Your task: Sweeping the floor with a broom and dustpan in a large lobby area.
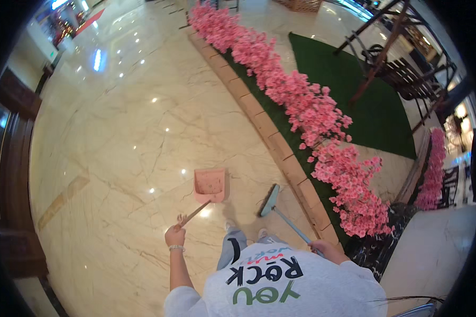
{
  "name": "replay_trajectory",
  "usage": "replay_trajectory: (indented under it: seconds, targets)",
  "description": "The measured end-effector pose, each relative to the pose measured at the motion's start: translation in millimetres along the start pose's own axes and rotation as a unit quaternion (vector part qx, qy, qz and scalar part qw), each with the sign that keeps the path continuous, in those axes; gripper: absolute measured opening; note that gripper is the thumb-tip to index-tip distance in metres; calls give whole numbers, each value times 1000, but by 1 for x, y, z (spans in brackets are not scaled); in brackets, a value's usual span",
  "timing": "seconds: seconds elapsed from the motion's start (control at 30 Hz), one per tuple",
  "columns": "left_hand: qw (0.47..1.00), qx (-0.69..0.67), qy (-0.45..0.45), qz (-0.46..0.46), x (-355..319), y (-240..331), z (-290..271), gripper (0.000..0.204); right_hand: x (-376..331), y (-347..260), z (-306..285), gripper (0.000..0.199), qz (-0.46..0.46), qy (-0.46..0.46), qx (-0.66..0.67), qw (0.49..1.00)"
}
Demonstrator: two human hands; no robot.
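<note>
My left hand (175, 236), with a bracelet at the wrist, is closed round the handle of a pink dustpan (210, 182). The pan lies ahead of my feet, its hollow showing some dark specks. In my right hand (327, 250) is the blue handle of a broom (270, 201), fingers wrapped round it. The broom's light blue head with dark bristles is at the floor, to the right of the dustpan and apart from it. Part of the right hand is hidden by my sleeve and shirt.
A tan raised border (268, 126) runs diagonally on my right, lined with pink artificial flowers (312, 108). Beyond it lie green turf (333, 68) and a dark slatted swing seat (407, 76). Glossy marble floor (116, 158) stretches ahead and left. Dark wood panelling (21, 158) stands at far left.
</note>
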State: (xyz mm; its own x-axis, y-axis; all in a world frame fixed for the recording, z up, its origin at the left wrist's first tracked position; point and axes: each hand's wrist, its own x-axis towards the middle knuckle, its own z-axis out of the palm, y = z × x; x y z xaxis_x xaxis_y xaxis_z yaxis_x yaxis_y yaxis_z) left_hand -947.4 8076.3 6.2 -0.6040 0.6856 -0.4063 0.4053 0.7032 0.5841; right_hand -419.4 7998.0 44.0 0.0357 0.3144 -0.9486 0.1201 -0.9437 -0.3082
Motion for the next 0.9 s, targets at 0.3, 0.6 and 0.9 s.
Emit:
replay_trajectory:
  seconds: [0.3,0.6,0.9]
  targets:
    - [991,128,-21,21,31,26,-34,21,113,-113,41,24,186,-48,-9,981]
    - [991,132,-2,-33,83,68,-37,19,203,-279,80,24,173,-101,36,979]
    - [988,24,48,-147,162,146,7,15,334,-501,118,25,125,-149,7,981]
